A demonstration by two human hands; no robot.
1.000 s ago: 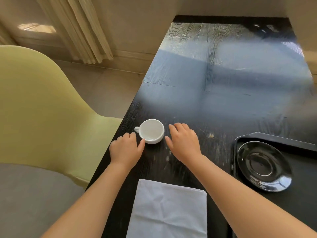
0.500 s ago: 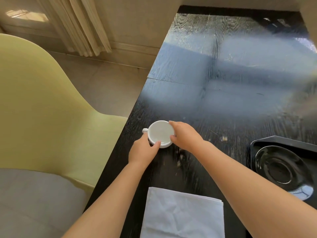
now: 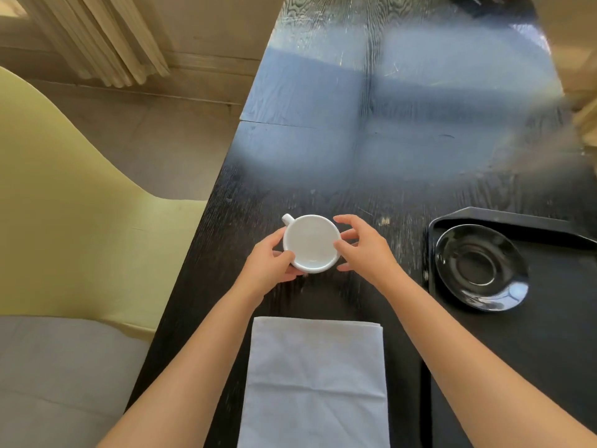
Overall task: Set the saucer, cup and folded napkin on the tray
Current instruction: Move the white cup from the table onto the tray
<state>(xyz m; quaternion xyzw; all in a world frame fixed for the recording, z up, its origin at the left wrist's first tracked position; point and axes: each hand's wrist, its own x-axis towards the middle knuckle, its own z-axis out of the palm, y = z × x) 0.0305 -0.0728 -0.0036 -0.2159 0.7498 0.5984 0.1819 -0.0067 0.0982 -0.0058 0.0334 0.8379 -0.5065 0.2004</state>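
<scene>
hands (image 3: pixel 318 253) cup white cup (image 3: pixel 310 242) | saucer (image 3: pixel 481 267) on tray (image 3: pixel 504 218) (black)

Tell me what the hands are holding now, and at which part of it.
Both hands hold the white cup by its sides: the left hand on the left wall, the right hand on the right wall. The handle is not gripped.

black wood table (image 3: pixel 403 150) | yellow chair (image 3: pixel 64 202) | beige curtain (image 3: pixel 106 37)

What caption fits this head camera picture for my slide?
Both hands, left hand and right hand, cup a white cup on the dark table; black saucer waits on the tray.
</scene>
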